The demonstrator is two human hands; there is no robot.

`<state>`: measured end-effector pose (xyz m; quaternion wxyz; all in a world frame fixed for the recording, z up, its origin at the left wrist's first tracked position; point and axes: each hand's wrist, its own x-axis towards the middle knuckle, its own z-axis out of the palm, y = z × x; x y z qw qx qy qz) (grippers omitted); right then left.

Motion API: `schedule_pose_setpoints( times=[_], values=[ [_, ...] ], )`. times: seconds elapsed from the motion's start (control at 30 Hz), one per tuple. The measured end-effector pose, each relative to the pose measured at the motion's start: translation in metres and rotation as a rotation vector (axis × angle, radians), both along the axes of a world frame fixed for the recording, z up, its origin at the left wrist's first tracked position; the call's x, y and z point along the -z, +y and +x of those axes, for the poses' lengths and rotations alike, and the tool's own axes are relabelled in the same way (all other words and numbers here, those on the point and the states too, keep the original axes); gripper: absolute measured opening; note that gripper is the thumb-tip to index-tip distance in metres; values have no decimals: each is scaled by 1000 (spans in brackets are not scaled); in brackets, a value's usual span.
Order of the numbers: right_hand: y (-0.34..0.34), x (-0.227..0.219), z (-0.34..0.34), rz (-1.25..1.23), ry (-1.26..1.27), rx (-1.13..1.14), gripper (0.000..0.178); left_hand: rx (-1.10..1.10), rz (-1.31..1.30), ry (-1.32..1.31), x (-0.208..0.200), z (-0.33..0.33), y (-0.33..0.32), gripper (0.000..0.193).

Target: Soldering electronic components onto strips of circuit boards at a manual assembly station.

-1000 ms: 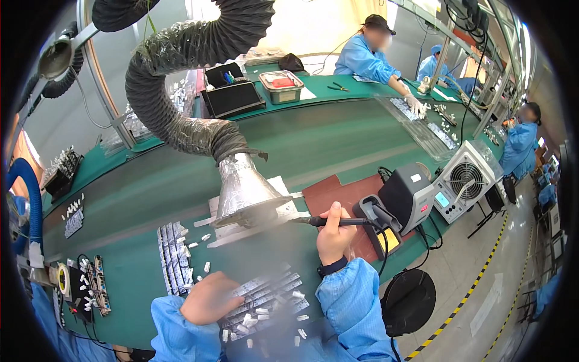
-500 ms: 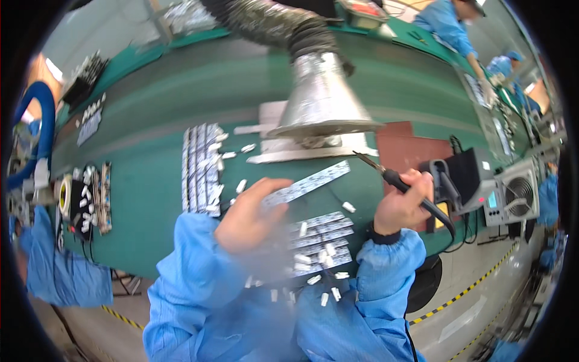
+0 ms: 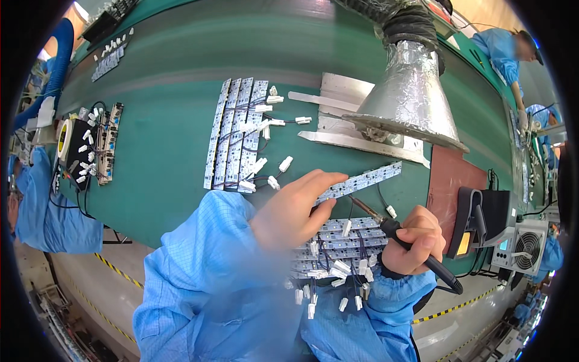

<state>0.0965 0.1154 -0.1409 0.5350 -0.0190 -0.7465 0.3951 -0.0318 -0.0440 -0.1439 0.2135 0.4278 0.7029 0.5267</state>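
Observation:
My left hand (image 3: 295, 208) pinches a narrow white circuit board strip (image 3: 371, 180) by its left end, thumb below and fingers above. The strip slants up to the right, with a dark wire and a white connector (image 3: 391, 212) hanging from it. My right hand (image 3: 416, 244) is wrapped round the black handle of a soldering iron (image 3: 391, 227). The iron's tip is at the strip's lower edge, close to my left fingertips; whether it touches cannot be made out. Below lie several similar strips (image 3: 356, 234) with wires and white connectors, partly hidden by my left hand.
More wired strips (image 3: 232, 133) lie in a row at left. A silver fume extraction hood (image 3: 407, 90) hangs over a metal fixture (image 3: 344, 93). At right are a reddish mat (image 3: 447, 175), an iron stand (image 3: 467, 220) and a fan unit (image 3: 523, 252). A co-worker (image 3: 499, 54) stands far right.
The soldering iron has come down and left, from above the mat's edge to the strip. My left hand still holds the strip. The whole view has shifted, so the hood appears farther right.

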Motion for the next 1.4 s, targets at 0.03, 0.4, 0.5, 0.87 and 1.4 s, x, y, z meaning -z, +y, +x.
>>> schedule_pose_setpoints(
  times=[0.03,0.4,0.5,0.87,1.4],
  values=[
    [0,-1,-1,21,-21,-10,38,-3,1,5,0,0,0,34],
    [2,-2,-7,60,-59,-40,35,-10,2,29,1,-2,3,35],
    [1,-3,-7,60,-52,-42,35,-12,19,25,1,-1,4,36],
    [0,0,-7,48,-57,-34,34,-23,-1,8,1,0,3,36],
    [15,4,2,-171,80,122,40,-13,-39,-2,-3,0,1,36]
  ],
)
